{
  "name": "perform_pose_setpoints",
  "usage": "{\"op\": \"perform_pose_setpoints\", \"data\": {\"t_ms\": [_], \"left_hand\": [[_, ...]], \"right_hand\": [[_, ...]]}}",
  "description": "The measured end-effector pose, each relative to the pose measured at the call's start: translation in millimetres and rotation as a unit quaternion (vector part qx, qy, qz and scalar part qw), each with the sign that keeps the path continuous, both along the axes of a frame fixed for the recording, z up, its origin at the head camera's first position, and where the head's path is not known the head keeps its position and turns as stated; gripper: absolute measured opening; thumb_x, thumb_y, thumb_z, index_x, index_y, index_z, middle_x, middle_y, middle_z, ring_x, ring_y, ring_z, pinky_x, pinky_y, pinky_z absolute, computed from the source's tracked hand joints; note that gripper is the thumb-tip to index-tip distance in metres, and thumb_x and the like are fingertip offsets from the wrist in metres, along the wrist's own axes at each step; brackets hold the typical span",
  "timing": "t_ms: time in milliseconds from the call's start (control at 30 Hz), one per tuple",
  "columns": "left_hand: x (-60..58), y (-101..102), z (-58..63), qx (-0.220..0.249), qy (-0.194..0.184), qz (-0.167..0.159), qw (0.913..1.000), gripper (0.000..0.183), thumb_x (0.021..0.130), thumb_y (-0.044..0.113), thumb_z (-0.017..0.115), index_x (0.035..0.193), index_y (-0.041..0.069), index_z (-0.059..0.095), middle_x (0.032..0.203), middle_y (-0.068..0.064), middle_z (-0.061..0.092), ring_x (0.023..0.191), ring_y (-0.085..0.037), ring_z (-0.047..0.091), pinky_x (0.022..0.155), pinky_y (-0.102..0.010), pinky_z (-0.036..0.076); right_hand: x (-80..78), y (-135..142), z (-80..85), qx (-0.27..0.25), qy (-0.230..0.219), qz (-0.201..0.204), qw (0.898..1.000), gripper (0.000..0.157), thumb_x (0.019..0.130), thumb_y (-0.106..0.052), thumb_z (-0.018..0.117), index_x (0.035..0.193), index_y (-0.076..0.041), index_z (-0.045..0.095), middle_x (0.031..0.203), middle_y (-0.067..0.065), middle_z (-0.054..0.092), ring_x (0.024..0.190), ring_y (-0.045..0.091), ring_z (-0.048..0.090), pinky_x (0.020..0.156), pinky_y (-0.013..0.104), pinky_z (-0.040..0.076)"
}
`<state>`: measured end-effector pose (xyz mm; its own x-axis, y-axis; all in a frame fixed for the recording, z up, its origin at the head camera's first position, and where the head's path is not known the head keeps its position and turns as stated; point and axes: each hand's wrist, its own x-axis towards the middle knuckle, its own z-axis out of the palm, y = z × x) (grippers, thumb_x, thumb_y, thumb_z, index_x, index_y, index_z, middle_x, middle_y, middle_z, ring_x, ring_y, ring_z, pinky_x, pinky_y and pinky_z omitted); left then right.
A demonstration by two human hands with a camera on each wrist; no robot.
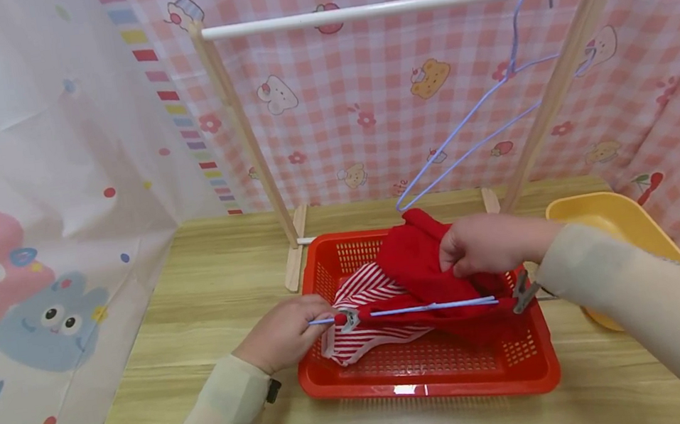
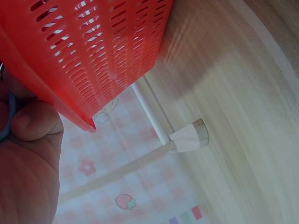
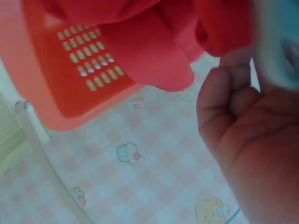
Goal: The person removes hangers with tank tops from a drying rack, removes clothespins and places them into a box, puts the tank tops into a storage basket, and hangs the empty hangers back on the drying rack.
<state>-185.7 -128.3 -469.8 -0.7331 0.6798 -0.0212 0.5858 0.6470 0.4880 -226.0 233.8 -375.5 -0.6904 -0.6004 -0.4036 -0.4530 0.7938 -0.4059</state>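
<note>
My left hand (image 1: 288, 332) grips one end of a pale blue hanger (image 1: 401, 311), held level over the red basket (image 1: 431, 392). In the left wrist view its thumb and fingers close round the blue wire (image 2: 11, 109). A red garment (image 1: 413, 252) hangs from the hanger, with a grey clothespin (image 1: 349, 319) at the left end and a darker clothespin (image 1: 523, 292) by the right end. My right hand (image 1: 489, 242) pinches the red cloth above the basket's far right part; its fingertips are partly hidden. Under the garment lies a red-and-white striped garment (image 1: 366, 287).
Behind the basket stands a wooden rack with a white rail (image 1: 397, 8). A second blue hanger (image 1: 465, 134) hangs from the rail's right end. At the right is a yellow basin (image 1: 591, 207), partly behind my right sleeve. Patterned curtains back the wooden table (image 1: 199, 316).
</note>
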Motion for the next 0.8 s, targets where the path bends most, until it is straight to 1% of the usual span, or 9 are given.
{"op": "perform_pose_setpoints", "data": {"t_ms": [167,300,367,433,533,633,700,733,800], "left_hand": [[0.0,0,-0.2,-0.001,0.002,-0.001,1.0,0.023,0.108,0.025,0.056,0.112,0.02,0.079,0.111,0.006,0.074,0.106,-0.013,0.069,0.103,-0.044,0.057],[-0.2,0,-0.8,0.001,0.003,-0.001,1.0,0.023,0.108,0.024,0.057,0.112,0.02,0.079,0.11,0.006,0.074,0.105,-0.013,0.069,0.102,-0.043,0.057],[-0.4,0,-1.0,0.001,0.003,-0.001,1.0,0.023,0.108,0.024,0.057,0.112,0.02,0.079,0.11,0.007,0.074,0.105,-0.013,0.069,0.102,-0.043,0.057],[-0.6,0,-1.1,0.002,0.002,-0.001,1.0,0.023,0.108,0.024,0.056,0.112,0.02,0.079,0.11,0.007,0.074,0.106,-0.013,0.069,0.102,-0.043,0.057],[-0.6,0,-0.9,0.002,0.003,-0.001,1.0,0.024,0.108,0.025,0.056,0.112,0.02,0.079,0.111,0.007,0.074,0.106,-0.013,0.069,0.102,-0.043,0.057],[-0.7,0,-0.7,0.004,0.005,-0.002,1.0,0.024,0.108,0.025,0.056,0.112,0.02,0.079,0.11,0.007,0.074,0.105,-0.013,0.069,0.101,-0.043,0.057],[-0.8,1,-0.4,0.005,0.005,-0.001,1.0,0.023,0.108,0.026,0.057,0.111,0.021,0.079,0.109,0.007,0.074,0.105,-0.012,0.069,0.101,-0.043,0.058],[-0.9,1,-0.3,0.006,0.005,-0.001,1.0,0.023,0.108,0.027,0.057,0.111,0.021,0.079,0.109,0.007,0.074,0.105,-0.012,0.069,0.101,-0.043,0.058],[-1.1,1,0.0,0.007,0.001,0.001,1.0,0.023,0.108,0.028,0.057,0.111,0.022,0.079,0.109,0.008,0.074,0.105,-0.012,0.069,0.1,-0.042,0.058]], "right_hand": [[3.6,2,11.5,-0.051,-0.063,-0.003,0.997,0.01,0.095,-0.007,0.071,0.098,-0.016,0.074,0.091,-0.007,0.073,0.086,0.011,0.059,0.085,0.033,0.053],[4.5,3,16.9,-0.082,-0.087,-0.003,0.993,0.012,0.095,-0.004,0.071,0.1,-0.015,0.073,0.091,-0.009,0.072,0.085,0.01,0.058,0.083,0.031,0.052],[4.4,4,16.8,-0.088,-0.084,-0.008,0.993,0.012,0.095,-0.004,0.071,0.1,-0.014,0.073,0.092,-0.008,0.072,0.085,0.01,0.058,0.083,0.031,0.052],[4.4,4,15.5,-0.087,-0.072,-0.017,0.993,0.011,0.096,-0.004,0.071,0.1,-0.014,0.073,0.094,-0.008,0.073,0.086,0.01,0.058,0.084,0.033,0.053],[4.3,3,11.6,-0.081,-0.041,-0.031,0.995,0.01,0.097,-0.006,0.071,0.101,-0.015,0.073,0.098,-0.006,0.073,0.091,0.011,0.062,0.089,0.038,0.055],[4.3,2,9.5,-0.074,-0.005,-0.042,0.996,0.01,0.097,-0.009,0.073,0.105,-0.014,0.073,0.103,-0.003,0.074,0.097,0.014,0.065,0.094,0.044,0.057],[4.4,1,10.2,-0.069,0.008,-0.051,0.996,0.013,0.097,-0.012,0.074,0.11,-0.013,0.074,0.106,-0.002,0.074,0.099,0.017,0.067,0.094,0.047,0.057],[4.6,2,11.6,-0.064,0.012,-0.051,0.997,0.018,0.096,-0.015,0.076,0.113,-0.013,0.074,0.11,0.0,0.074,0.103,0.02,0.068,0.095,0.049,0.057],[5.3,4,14.6,-0.037,0.007,-0.05,0.998,0.028,0.093,-0.022,0.08,0.119,-0.014,0.074,0.118,0.003,0.074,0.109,0.025,0.068,0.097,0.051,0.056]]}}
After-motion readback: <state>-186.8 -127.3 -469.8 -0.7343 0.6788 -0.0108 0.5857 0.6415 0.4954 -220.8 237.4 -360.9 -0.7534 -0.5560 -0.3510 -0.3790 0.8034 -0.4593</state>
